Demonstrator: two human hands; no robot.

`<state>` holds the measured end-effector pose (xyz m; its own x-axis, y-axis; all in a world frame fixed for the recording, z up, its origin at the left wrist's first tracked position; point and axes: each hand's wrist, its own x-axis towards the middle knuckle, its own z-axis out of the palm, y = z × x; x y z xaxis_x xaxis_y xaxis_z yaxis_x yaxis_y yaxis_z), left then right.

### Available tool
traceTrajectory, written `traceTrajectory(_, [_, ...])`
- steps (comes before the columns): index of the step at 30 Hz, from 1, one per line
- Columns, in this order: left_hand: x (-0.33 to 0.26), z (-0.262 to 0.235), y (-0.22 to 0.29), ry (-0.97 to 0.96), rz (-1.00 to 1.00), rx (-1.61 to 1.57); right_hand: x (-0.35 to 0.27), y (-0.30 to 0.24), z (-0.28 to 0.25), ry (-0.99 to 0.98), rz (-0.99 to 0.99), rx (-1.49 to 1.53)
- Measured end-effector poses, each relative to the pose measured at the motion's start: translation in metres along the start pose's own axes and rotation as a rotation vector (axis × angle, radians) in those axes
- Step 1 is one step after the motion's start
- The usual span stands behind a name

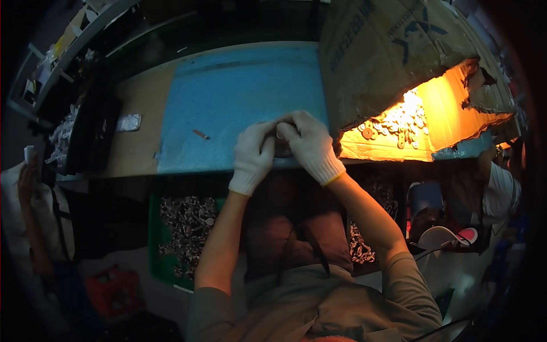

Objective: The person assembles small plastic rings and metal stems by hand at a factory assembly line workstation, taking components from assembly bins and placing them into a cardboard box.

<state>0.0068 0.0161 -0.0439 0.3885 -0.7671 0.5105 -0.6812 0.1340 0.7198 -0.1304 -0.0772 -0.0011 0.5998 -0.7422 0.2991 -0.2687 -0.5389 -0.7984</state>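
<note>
Both my hands wear white knit gloves and meet at the front edge of a blue mat (239, 97) on the table. My left hand (253, 157) and my right hand (307, 142) are closed together around a small dark part (280, 145) held between the fingertips; most of it is hidden by the gloves. Just right of my right hand, several small round pale parts (399, 122) lie in a heap on cardboard (450, 108) lit orange by a lamp.
A big torn cardboard sheet (387, 51) hangs over the lit heap. A small brown piece (200, 134) lies on the mat. Below the table stands a green crate (154, 228) of small parts. Another person's hand (25, 182) shows at the left edge.
</note>
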Motion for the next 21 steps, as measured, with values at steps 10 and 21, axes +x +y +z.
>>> traceTrajectory(10, [-0.007,-0.013,-0.011,-0.026,-0.046,-0.154,0.016,-0.009,0.006,-0.187,0.338,0.071])
traceTrajectory(21, [-0.011,-0.008,-0.019,-0.179,-0.115,-0.175,-0.061,-0.007,0.007,0.086,0.014,-0.197])
